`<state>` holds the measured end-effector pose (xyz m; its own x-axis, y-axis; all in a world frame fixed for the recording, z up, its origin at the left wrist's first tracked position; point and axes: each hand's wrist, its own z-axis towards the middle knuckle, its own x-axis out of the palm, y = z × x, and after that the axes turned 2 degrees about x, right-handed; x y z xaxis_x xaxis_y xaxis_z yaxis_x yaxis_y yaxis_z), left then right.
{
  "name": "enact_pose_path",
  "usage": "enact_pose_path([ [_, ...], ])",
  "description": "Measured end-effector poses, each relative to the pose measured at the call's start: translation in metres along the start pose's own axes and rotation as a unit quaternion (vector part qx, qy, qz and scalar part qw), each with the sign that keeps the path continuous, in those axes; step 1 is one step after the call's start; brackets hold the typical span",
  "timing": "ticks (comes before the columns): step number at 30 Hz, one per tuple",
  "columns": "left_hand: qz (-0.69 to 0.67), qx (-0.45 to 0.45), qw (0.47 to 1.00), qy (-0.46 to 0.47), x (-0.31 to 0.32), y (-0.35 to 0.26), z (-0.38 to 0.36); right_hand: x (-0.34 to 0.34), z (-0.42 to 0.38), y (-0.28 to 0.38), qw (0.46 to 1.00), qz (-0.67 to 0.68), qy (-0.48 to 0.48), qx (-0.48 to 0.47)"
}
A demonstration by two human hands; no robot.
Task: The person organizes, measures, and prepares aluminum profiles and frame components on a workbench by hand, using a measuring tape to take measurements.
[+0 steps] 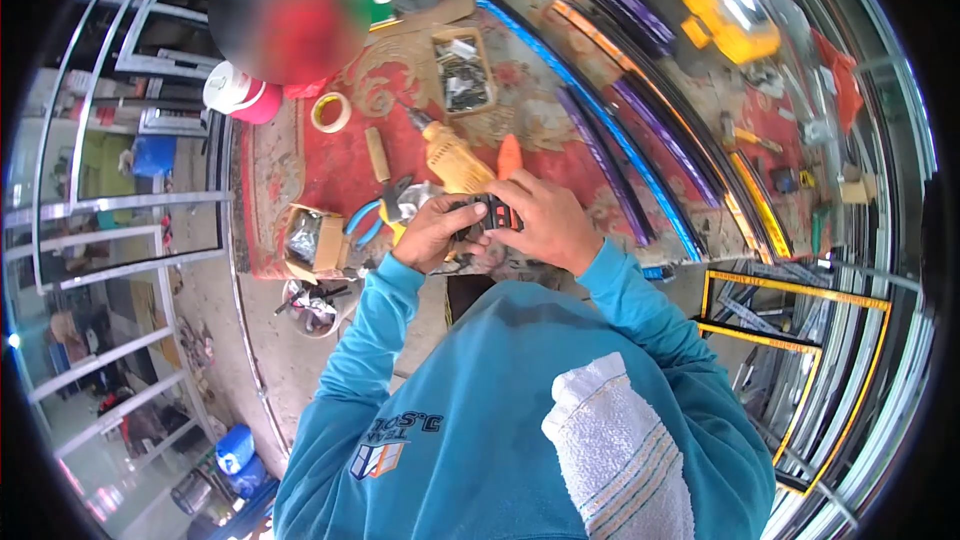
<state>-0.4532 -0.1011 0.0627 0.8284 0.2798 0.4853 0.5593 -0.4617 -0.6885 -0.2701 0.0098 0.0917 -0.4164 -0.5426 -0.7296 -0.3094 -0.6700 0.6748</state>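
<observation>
Both of my hands meet at the table's near edge around a small black object with orange-red marks, too covered by fingers to name. My left hand has its fingers wrapped on the object's left side, thumb on top. On the right side, my right hand grips the same object. Just beyond them lies a yellow power drill, its bit pointing away to the left. An orange piece stands beside the drill. Blue-handled pliers and a wooden-handled tool lie left of my left hand.
On the red patterned cloth are a tape roll, a box of screws, a small carton and long wrapped profiles. A yellow case is at the back right. Metal frames stand on both sides.
</observation>
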Motion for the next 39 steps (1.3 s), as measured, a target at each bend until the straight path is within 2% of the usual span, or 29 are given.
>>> enact_pose_path([
  [2,-0.007,-0.027,0.999,0.046,0.025,0.016,0.003,-0.016,-0.033,-0.006,1.0,-0.001,-0.018,0.014],
  [7,0.067,-0.081,0.993,0.05,0.092,0.049,0.011,-0.042,-0.111,-0.024,0.996,-0.055,-0.032,0.063],
  [10,0.105,-0.073,0.99,0.05,0.127,0.072,0.016,-0.048,-0.155,-0.034,0.993,-0.055,-0.085,0.064],
  [14,0.144,-0.094,0.984,0.052,0.164,0.095,0.017,-0.054,-0.205,-0.033,0.986,-0.024,-0.11,0.124],
  [17,0.175,-0.099,0.975,0.097,0.181,0.109,0.021,-0.056,-0.232,-0.034,0.98,-0.007,-0.163,0.114],
  [19,0.196,-0.095,0.968,0.122,0.193,0.114,0.015,-0.064,-0.248,-0.028,0.979,-0.001,-0.156,0.133],
  [22,0.191,-0.081,0.968,0.143,0.2,0.119,0.008,-0.066,-0.261,-0.015,0.974,0.009,-0.162,0.157],
  [27,0.243,-0.031,0.954,0.172,0.198,0.12,0.007,-0.044,-0.274,0.011,0.943,-0.044,-0.283,0.17],
  [31,0.257,-0.047,0.941,0.214,0.21,0.119,-0.012,-0.036,-0.295,0.042,0.926,-0.028,-0.316,0.206],
  [32,0.262,-0.064,0.936,0.227,0.206,0.123,-0.012,-0.036,-0.302,0.049,0.918,-0.027,-0.324,0.226],
  [34,0.284,-0.088,0.901,0.315,0.196,0.125,-0.007,-0.036,-0.322,0.063,0.91,-0.02,-0.347,0.225],
  [36,0.295,-0.083,0.883,0.356,0.197,0.115,-0.013,-0.036,-0.349,0.078,0.892,-0.032,-0.355,0.278],
  [38,0.292,-0.093,0.88,0.364,0.193,0.107,-0.015,-0.035,-0.371,0.094,0.848,-0.025,-0.394,0.353],
  [39,0.313,-0.11,0.875,0.352,0.19,0.104,-0.014,-0.031,-0.381,0.099,0.842,-0.025,-0.4,0.361],
])
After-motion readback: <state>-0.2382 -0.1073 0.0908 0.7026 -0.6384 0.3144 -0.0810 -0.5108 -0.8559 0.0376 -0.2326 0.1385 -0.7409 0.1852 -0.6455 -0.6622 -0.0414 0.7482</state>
